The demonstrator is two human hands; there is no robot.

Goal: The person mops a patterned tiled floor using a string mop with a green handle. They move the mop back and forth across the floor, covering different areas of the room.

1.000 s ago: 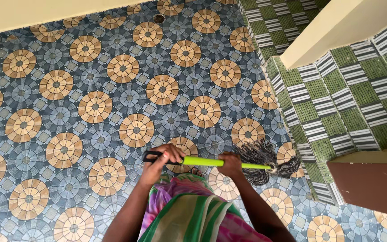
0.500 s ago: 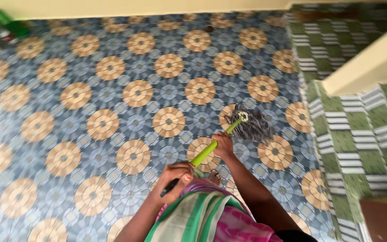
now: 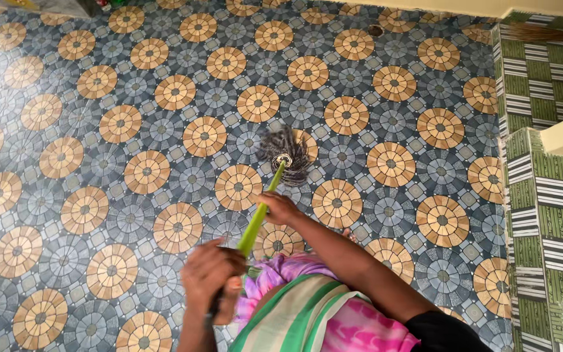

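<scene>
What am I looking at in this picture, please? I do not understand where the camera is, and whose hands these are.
The camera sits on a person's head and looks down, so you see that person's own two arms and their pink and green clothing at the bottom. There is no machine here, only bare hands. The left hand grips the near end of a mop handle, which is bright green. The right hand holds the same handle further along. At the far end, the dark stringy mop head lies spread on the floor, which is tiled in blue-grey with orange circles. On the right stands a wall with green and white striped tiles. The left hand looks blurred.
</scene>
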